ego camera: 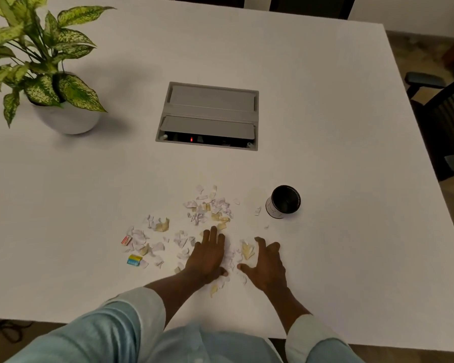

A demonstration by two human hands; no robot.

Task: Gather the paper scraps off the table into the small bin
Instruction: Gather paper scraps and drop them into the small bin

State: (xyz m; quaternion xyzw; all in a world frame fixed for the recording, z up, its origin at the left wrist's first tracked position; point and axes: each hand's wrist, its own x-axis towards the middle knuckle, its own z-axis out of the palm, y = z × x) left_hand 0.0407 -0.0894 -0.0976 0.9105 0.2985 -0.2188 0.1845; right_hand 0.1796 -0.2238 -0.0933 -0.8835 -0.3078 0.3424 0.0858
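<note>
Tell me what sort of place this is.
Most likely an office meeting room: a large white table with a recessed cable box set into its middle, a dark office chair at its right edge, and a potted plant for decoration.

The white counter point(325, 113) carries scattered paper scraps point(207, 208), a small bin point(273, 209) near them, a potted plant point(66, 119), a recessed grey hatch point(207, 116) and coloured bits point(134, 259), perhaps wrappers.

One left hand point(207, 254), one right hand point(266, 260), one bin point(272, 208), one potted plant point(68, 117), one cable hatch point(210, 106) — scraps point(207, 208): dozens.
</note>
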